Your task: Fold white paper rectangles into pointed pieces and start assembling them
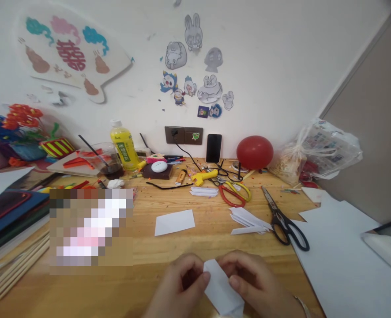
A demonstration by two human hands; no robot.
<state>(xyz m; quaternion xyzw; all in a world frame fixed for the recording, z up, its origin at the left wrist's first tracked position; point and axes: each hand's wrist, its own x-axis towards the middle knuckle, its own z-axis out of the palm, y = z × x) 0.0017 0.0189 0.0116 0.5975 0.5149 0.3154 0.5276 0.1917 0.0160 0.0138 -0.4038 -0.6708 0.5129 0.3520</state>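
Wood counter (142, 282), pale w/ visible grain, pushed up vs a white wall (281, 66). Folded paper (219, 285) is at the nr edge, btwn both hands: L hand (184, 285) has its fingers pinched on the L edge, R hand (255, 280) likewise on the R edge, thumbs on top.

Just beyond, a flat white slip (174, 222); further back, a folded stack (204, 191). To the R, loose folded strips (246, 221) lie by black-handled scissors (283, 221), whose handle overlaps big white sheets (341, 251). Far L: wooden sticks (20, 269); a pixelated patch hides the area beside them.

Back row, L to R: plastic cup (107, 164) w/ dark liquid, yellow drink bottle (124, 148), yellow glue gun (204, 176), phone (214, 149) upright vs wall, red balloon (255, 152), tied plastic bag (331, 148). Small scraps scattered around there.

On the wall: fan-shaped board (53, 53) upper L, cartoon cutouts (209, 89) mid, dark socket (174, 134) w/ a plug in, low down.
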